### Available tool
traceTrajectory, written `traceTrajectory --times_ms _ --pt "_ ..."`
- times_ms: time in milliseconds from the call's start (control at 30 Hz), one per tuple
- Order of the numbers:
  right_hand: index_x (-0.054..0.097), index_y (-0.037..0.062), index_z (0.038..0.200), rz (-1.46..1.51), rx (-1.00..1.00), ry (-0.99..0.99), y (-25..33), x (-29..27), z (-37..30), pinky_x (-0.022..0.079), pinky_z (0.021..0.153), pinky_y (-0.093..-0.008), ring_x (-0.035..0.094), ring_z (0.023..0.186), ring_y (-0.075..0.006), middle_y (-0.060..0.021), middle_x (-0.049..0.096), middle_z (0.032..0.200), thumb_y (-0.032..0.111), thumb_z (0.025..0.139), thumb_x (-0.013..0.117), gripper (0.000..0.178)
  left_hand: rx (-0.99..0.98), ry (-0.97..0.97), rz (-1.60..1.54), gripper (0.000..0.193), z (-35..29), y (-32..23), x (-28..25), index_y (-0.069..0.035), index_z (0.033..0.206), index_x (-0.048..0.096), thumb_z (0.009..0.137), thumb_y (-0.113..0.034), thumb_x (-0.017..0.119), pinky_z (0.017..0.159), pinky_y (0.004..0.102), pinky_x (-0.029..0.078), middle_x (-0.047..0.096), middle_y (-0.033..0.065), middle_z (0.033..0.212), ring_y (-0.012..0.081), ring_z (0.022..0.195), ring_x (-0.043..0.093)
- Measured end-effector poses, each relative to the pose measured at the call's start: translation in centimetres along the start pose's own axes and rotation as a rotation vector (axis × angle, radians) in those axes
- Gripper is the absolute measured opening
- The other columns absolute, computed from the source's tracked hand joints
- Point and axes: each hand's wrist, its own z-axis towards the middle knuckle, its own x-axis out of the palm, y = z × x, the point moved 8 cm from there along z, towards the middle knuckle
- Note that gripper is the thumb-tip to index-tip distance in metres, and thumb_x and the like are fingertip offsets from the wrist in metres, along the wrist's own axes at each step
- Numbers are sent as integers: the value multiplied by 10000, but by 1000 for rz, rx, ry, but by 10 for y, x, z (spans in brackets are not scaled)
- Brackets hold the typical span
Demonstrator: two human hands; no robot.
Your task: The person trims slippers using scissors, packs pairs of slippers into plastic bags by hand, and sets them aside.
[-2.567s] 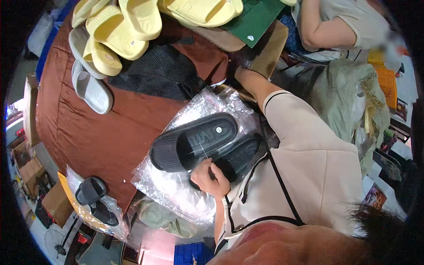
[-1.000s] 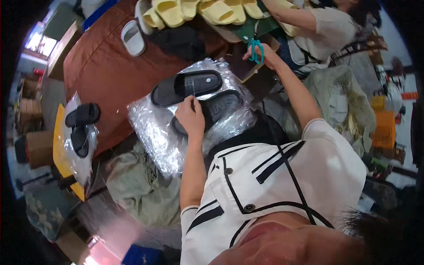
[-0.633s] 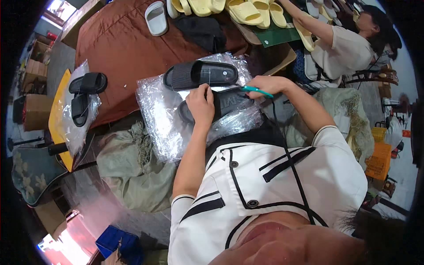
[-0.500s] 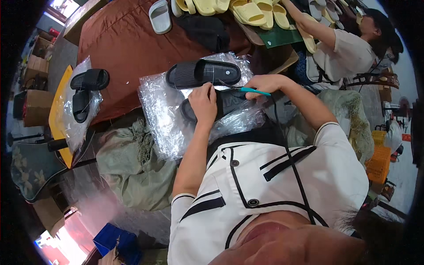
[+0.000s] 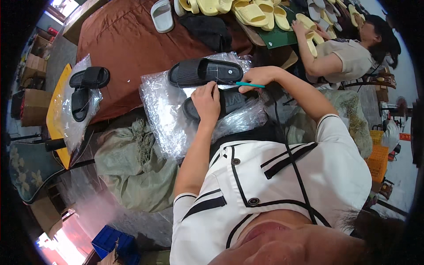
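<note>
1. While two black slippers (image 5: 187, 73) lie on clear plastic bags (image 5: 161, 128) at the lap, within easy reach, a thin thread (image 5: 217, 73) crosses the farther one.
2. The left hand (image 5: 206, 104) seems to pinch the thread's near end, perhaps holding it taut.
3. Apart from it, the right hand (image 5: 257, 77) grips teal-handled scissors (image 5: 251, 85), blades toward the thread.

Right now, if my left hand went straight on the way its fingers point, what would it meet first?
Most likely the near edge of the farther black slipper, just ahead of your left hand; depth is hard to judge here, so I can't tell whether they touch.
</note>
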Motion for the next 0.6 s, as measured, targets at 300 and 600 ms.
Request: traceTrajectory --times_ms 300,600 --pt "703 9 752 -82 -38 -133 16 -10 -4 487 575 -396 664 595 -243 -90 639 596 679 887 630 688 18 -23 -5 116 2 -5 -2 -81 1007 701 923 -157 676 846 427 428 696 78 878 285 865 634" --pt "751 25 892 5 38 -589 -15 -50 -30 529 719 -471 705 793 -384 -206 709 791 625 819 733 605 88 -62 -20 115 -1 -6 -5 -74 1015 687 908 -117 690 850 447 426 686 91 950 306 925 622"
